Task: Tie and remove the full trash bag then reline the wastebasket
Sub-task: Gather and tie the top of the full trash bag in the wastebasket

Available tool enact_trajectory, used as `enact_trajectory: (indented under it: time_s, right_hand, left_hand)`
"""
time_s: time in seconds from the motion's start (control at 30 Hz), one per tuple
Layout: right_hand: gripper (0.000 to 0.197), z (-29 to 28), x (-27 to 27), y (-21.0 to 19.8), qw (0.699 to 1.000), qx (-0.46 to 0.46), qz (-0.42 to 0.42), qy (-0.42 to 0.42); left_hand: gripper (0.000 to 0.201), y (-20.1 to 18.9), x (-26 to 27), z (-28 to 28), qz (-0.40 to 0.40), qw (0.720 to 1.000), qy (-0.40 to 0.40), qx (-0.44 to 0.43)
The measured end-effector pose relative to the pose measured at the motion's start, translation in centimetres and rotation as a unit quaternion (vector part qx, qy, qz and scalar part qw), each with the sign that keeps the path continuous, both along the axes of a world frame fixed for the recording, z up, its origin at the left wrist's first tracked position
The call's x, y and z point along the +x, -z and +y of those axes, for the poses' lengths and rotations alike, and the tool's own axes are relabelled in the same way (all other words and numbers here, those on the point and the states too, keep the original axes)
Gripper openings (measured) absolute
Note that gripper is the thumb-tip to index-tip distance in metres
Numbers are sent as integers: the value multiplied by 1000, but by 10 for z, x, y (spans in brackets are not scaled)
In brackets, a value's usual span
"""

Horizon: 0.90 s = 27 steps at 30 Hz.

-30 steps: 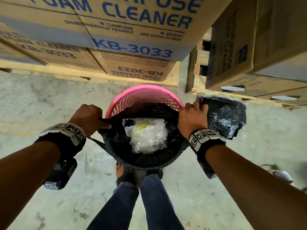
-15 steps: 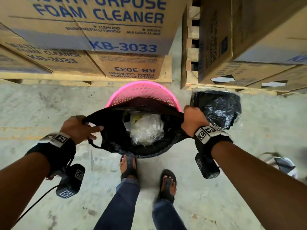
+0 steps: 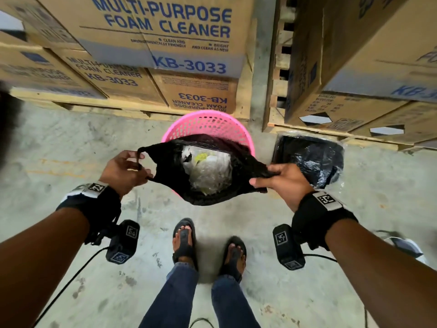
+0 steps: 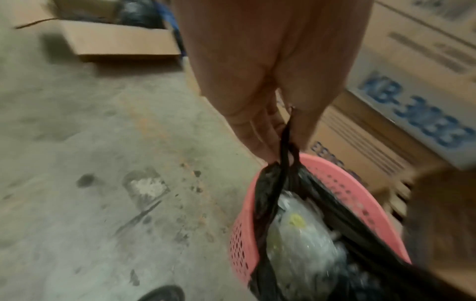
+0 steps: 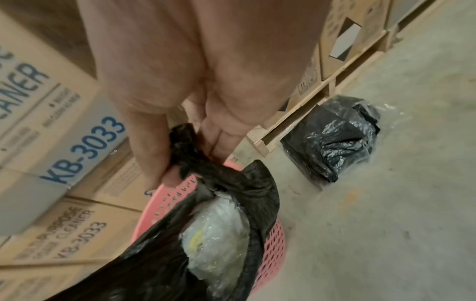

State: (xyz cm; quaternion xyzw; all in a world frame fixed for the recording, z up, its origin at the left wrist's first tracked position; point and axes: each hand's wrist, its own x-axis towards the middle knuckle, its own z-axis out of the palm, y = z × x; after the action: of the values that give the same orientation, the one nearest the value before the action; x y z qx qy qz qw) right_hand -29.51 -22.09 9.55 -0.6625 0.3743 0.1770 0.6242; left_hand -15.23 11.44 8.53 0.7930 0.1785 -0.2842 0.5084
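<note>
**Hands on both ends of the bag, rim finally off the basket**

Left hand (image 3: 125, 170) pinching a thin twisted loop of the bag (image 3: 170, 162) between thumb and fingers; right hand (image 3: 281, 179) clamped round a bunched-up wad of the opposite edge. Pulled well apart, so the mouth is stretched into a long slit.

Big change from a second ago: was still folded down over the rim of the basket (image 3: 208, 124), now peeled off all the way round and lifted clear of it. Body of the bag still down inside the basket though, on the floor just in front of the pallet. Mouth wide open, clear plastic trash (image 3: 208, 171) showing inside. So, as a guess: rim freed, nothing tied yet, knot looks like the next bit, then the lift-out.

Pack of spare bags (image 3: 309, 159) lying on the floor just right of the basket, handy for relining.

Readable stuff on the boxes (image 3: 165, 31): "MULTI-PURPOSE FOAM CLEANER", "KB-3033", "CLEAN AND ENVIRONMENTALLY FRIENDLY", "BRIGHT AND CLEAN AS NEW". Same print upside down on the low box behind the basket. Nothing readable on the bag or basket
</note>
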Motion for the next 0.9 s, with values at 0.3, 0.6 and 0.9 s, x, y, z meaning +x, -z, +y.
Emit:
enact_trajectory:
  time_s: [0.3,0.6,0.9]
  right_hand:
    - [3,20,-4,-25,994,35,-61,81]
    - [13,18,11,-18,979,15,-55,195]
    - [16,26,55,-33,959,-106,-184,188]
  left_hand:
    - [17,-8,-29,-21,-32,994,-101,-6]
    - [16,-15,-26,-16,-19,988,-152,-33]
    - [18,-25,12,-38,-138,988,-36,-55]
